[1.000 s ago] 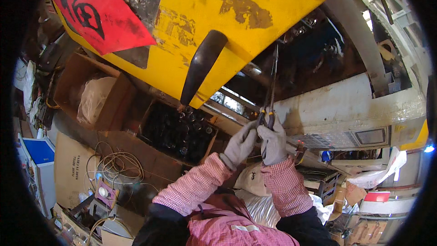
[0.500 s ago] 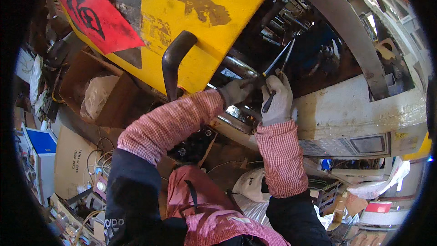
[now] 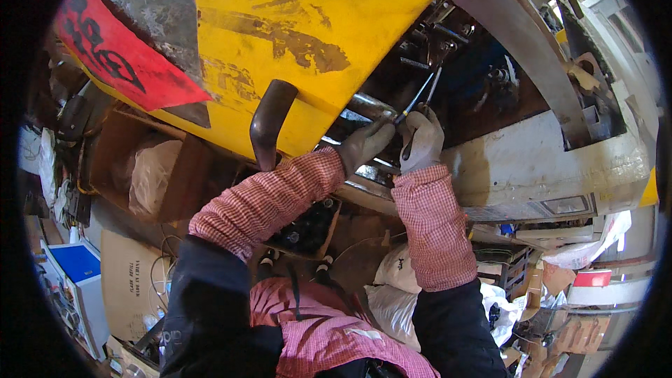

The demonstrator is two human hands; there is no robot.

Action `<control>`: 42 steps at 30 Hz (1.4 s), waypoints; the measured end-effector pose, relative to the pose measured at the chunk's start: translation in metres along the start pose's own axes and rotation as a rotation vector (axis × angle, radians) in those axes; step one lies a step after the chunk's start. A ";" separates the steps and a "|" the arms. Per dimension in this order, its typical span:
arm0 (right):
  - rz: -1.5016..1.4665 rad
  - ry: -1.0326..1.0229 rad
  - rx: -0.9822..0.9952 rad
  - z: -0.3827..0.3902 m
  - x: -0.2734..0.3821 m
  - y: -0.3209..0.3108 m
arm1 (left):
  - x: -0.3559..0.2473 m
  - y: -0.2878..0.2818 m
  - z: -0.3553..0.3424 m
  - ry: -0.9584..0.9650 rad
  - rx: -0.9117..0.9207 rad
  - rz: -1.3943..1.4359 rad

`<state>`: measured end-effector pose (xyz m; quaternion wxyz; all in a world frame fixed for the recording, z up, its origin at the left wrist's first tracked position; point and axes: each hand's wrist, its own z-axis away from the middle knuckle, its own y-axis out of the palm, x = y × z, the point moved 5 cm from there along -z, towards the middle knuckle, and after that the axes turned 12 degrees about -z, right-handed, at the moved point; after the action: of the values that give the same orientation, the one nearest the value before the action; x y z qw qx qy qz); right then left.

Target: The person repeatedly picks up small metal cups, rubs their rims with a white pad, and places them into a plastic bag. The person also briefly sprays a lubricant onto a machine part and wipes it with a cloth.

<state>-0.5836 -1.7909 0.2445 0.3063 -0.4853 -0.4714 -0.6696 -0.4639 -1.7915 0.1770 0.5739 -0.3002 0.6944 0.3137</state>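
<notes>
Both my hands wear pale gloves and meet at the opening of a yellow machine. My left hand is closed, its fingertips pinching the near end of a slim rod-shaped tool with a bluish lower part and a bright metal shaft. My right hand is curled around what looks like a screwdriver. Its thin shaft rises from the fingers; the dark handle is mostly hidden in the palm. The two shafts run nearly side by side up into the dark opening, tips close to metal parts.
A dark curved handle juts from the yellow panel left of my hands. A pale machine edge lies to the right, beneath a curved metal band. Cartons, a box with plastic and white sacks stand below.
The whole view has shifted a little. My left hand has rolled, showing more of its back and fingers. The right hand's dark handle shows less, and the shafts sit closer together.
</notes>
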 end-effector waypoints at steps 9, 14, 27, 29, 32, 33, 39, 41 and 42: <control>0.123 -0.101 -0.129 -0.035 0.005 0.004 | -0.033 0.002 -0.009 -0.215 0.076 0.189; 0.020 0.108 -0.260 -0.048 0.005 -0.003 | -0.031 -0.002 -0.016 -0.243 0.079 0.378; 0.642 -0.068 -0.398 -0.098 0.009 -0.008 | -0.013 -0.004 -0.060 0.065 0.223 0.114; 0.483 -0.095 -0.434 -0.096 0.012 -0.006 | 0.001 0.000 -0.072 0.174 0.270 0.116; 0.346 -0.157 -0.501 -0.087 0.021 -0.007 | 0.015 0.004 -0.085 0.268 0.270 0.085; 0.354 -0.185 -0.526 -0.083 0.026 -0.010 | 0.018 0.004 -0.091 0.246 0.303 -0.043; 0.060 0.296 -0.247 -0.093 0.018 -0.027 | -0.003 0.001 -0.088 -0.111 0.420 -0.231; 0.128 0.395 -0.176 -0.120 0.012 -0.026 | -0.016 -0.002 -0.076 -0.140 0.387 -0.413; 0.669 0.245 0.025 -0.138 0.020 -0.024 | -0.028 -0.003 -0.072 0.003 0.352 -0.615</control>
<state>-0.6615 -1.9091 0.2434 0.5691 -0.5250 -0.2542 -0.5795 -0.5008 -1.8477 0.2143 0.6834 -0.3923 0.6157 0.0011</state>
